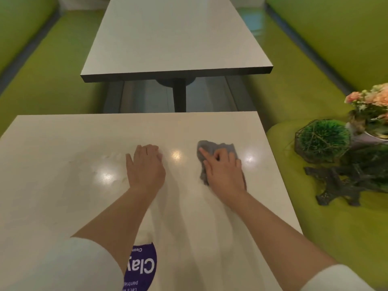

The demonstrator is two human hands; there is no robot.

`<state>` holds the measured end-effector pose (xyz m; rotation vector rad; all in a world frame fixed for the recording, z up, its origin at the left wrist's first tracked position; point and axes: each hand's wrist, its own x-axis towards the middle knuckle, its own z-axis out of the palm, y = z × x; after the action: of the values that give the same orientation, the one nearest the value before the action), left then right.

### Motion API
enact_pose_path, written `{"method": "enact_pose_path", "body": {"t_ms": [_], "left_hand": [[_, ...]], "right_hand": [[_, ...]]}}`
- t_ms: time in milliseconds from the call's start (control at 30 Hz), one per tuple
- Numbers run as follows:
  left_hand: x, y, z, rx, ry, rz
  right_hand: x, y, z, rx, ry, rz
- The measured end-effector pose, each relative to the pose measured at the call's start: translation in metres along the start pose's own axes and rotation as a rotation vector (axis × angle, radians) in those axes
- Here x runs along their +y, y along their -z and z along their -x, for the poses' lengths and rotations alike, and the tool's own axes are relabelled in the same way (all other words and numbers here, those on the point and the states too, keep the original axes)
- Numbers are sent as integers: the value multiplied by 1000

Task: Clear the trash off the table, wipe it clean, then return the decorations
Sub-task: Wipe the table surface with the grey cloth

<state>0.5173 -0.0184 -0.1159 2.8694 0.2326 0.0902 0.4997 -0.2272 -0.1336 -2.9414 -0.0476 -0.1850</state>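
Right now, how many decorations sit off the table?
3, all on the green bench right of the table: a green moss ball in a wire frame, a pink flower pot behind it, a dark Eiffel Tower model lying nearest. More may be out of frame.

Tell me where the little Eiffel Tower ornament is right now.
In the head view the Eiffel Tower ornament lies tipped over on the green bench seat right of the table, just in front of the green moss ball and flower pot.
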Motion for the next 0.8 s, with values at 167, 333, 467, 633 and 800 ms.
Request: {"method": "enact_pose_path", "body": {"t_ms": [167, 333, 467, 633, 800], "left_hand": [[20, -8, 42, 197, -133, 57], [16, -6, 80, 241, -216, 0], [-9, -7, 104, 246, -245, 6], [-10, -9, 110, 286, -150, 67], [-8, -10, 112, 278, -118, 75]], "right_hand": [[-8, 3, 41, -47, 212, -8], [53, 17, 31, -75, 86, -23], [25, 14, 43, 5, -64, 17], [-1, 12, 85, -59, 338, -25], [-6, 8, 48, 6, 15, -31]]}}
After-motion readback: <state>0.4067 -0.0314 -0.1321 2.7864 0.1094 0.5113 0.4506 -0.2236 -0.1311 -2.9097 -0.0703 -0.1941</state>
